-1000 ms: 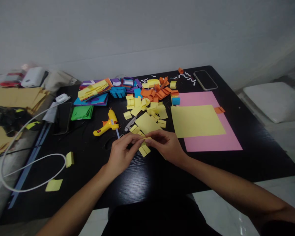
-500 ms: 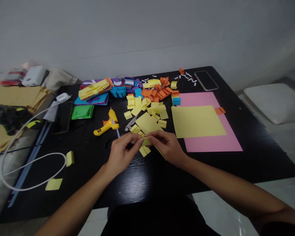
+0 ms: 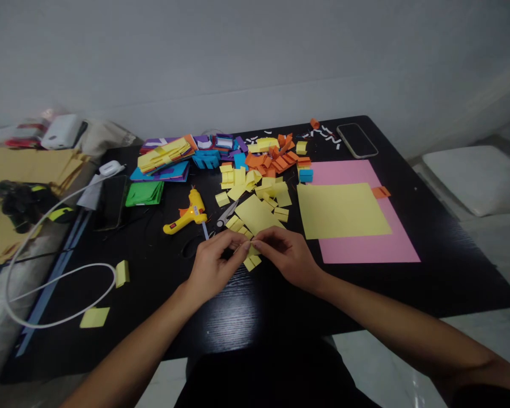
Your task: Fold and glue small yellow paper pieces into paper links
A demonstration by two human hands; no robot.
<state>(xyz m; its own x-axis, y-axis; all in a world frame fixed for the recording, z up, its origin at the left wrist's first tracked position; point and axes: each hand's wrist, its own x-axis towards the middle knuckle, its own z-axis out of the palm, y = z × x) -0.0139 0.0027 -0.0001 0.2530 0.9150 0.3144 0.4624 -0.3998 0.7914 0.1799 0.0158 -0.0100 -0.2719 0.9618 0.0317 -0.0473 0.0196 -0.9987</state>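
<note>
My left hand and my right hand meet near the front middle of the black table, fingertips almost touching. Between them they pinch a small yellow paper piece, mostly hidden by my fingers. Just beyond lie a larger yellow paper sheet and several folded yellow paper pieces. Scissors rest left of that sheet, their handles partly behind my left hand. A yellow glue gun lies further left.
Pink paper with a yellow sheet on it lies at right. Orange folded pieces, green paper and stacked coloured paper sit behind. A phone is at the back right; a white cable loops at left.
My fingertips have drawn slightly closer together around the small yellow paper piece, which now shows less. The yellow flap below my right hand is no longer visible. The table's other things stay put.
</note>
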